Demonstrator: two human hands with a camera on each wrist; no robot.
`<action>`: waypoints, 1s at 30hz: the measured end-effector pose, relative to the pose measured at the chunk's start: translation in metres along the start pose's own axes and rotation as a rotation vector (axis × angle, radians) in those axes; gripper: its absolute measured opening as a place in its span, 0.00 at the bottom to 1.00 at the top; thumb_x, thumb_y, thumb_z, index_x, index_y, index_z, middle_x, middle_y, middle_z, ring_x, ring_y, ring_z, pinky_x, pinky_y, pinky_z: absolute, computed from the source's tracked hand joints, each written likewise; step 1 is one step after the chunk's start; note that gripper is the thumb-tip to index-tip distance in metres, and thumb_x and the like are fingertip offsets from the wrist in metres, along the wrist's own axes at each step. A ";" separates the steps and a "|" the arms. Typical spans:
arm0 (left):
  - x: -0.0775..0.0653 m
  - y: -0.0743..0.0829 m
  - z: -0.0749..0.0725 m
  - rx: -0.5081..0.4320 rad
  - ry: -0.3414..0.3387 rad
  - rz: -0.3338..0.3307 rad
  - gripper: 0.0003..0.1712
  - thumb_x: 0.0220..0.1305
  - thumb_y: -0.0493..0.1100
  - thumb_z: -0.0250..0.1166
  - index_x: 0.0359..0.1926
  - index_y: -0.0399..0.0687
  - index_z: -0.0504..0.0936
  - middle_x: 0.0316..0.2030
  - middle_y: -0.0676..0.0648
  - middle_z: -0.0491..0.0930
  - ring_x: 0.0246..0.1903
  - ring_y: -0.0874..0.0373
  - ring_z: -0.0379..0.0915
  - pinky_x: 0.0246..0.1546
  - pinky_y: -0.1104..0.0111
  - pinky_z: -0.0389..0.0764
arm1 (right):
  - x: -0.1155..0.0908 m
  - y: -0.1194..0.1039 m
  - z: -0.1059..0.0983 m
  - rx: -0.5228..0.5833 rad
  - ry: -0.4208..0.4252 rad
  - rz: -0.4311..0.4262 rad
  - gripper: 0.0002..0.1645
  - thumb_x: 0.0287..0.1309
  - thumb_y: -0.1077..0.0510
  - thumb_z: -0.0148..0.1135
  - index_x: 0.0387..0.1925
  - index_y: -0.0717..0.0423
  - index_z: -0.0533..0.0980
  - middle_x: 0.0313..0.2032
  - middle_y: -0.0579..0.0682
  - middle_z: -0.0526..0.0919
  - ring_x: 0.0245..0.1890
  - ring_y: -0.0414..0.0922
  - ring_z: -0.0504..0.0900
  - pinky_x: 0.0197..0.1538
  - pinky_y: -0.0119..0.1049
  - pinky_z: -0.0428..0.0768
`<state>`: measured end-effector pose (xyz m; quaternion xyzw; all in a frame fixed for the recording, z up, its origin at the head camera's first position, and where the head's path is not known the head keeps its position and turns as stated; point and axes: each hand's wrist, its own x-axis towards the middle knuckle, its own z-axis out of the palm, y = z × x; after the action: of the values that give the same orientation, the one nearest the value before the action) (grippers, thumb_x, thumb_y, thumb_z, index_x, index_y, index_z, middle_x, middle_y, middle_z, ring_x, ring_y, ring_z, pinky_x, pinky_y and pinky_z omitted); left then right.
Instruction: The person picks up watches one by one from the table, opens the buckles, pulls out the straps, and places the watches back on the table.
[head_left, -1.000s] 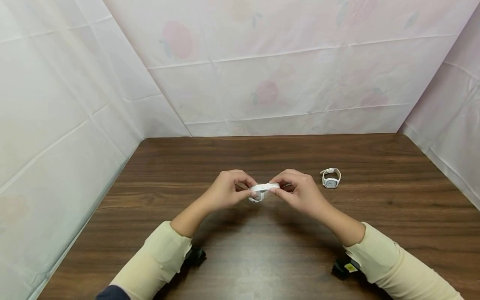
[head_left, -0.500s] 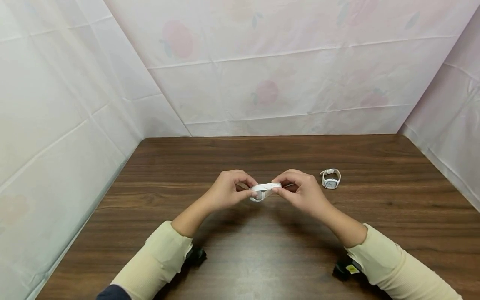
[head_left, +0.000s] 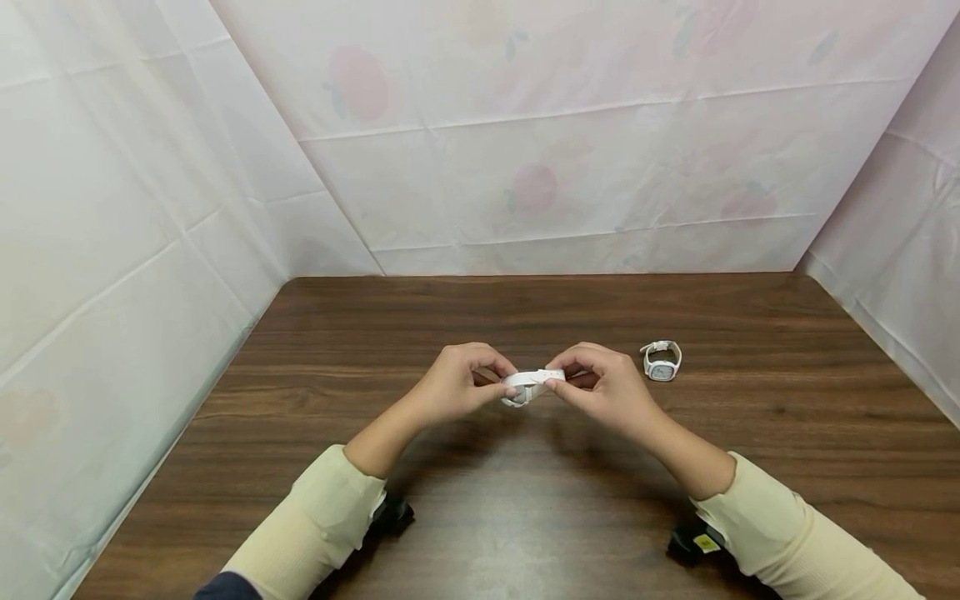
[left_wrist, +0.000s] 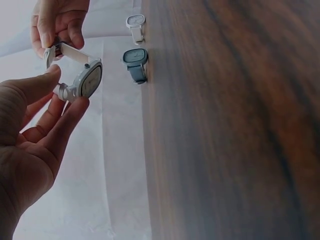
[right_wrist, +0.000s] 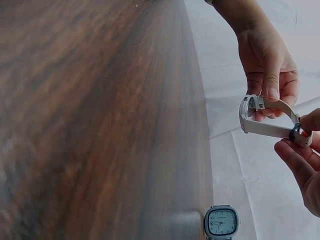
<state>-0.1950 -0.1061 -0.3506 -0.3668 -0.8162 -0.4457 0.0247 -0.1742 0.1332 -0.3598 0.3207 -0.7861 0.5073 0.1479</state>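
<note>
A white wristwatch (head_left: 534, 377) with its strap closed into a loop is held between both hands above the table. My left hand (head_left: 459, 385) pinches the case side of the loop between thumb and fingers; the left wrist view shows the watch face (left_wrist: 91, 82) turned away from the palm. At the other end, my right hand (head_left: 606, 383) grips the strap by its buckle (right_wrist: 295, 131) with thumb and fingertips. In the right wrist view the strap (right_wrist: 270, 129) stretches between the two hands.
Another white watch (head_left: 662, 362) lies to the right of the hands on the brown wooden table (head_left: 525, 517). The left wrist view also has a blue-grey watch (left_wrist: 135, 61) near the white one. Pale fruit-print curtains (head_left: 570, 150) enclose the table's back and sides.
Both hands and the held watch have shifted very slightly to the right. The grip of each hand looks the same, and the other white watch stays in place.
</note>
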 end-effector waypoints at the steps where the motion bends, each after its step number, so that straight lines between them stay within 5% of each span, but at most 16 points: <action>1: 0.000 0.000 0.000 -0.001 0.000 0.004 0.08 0.53 0.31 0.74 0.35 0.39 0.85 0.34 0.47 0.83 0.35 0.60 0.80 0.33 0.73 0.83 | 0.000 0.000 0.000 0.003 0.000 -0.001 0.08 0.51 0.70 0.71 0.34 0.62 0.82 0.34 0.51 0.83 0.32 0.43 0.83 0.32 0.31 0.84; 30: -0.003 -0.002 0.000 -0.015 0.017 -0.025 0.08 0.52 0.31 0.74 0.34 0.40 0.86 0.33 0.49 0.83 0.35 0.60 0.80 0.33 0.72 0.83 | -0.002 0.001 -0.004 0.076 0.025 0.052 0.09 0.50 0.74 0.69 0.33 0.63 0.80 0.33 0.53 0.83 0.33 0.38 0.82 0.32 0.31 0.84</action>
<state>-0.1942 -0.1085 -0.3526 -0.3531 -0.8171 -0.4551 0.0235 -0.1742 0.1373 -0.3601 0.2991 -0.7725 0.5444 0.1323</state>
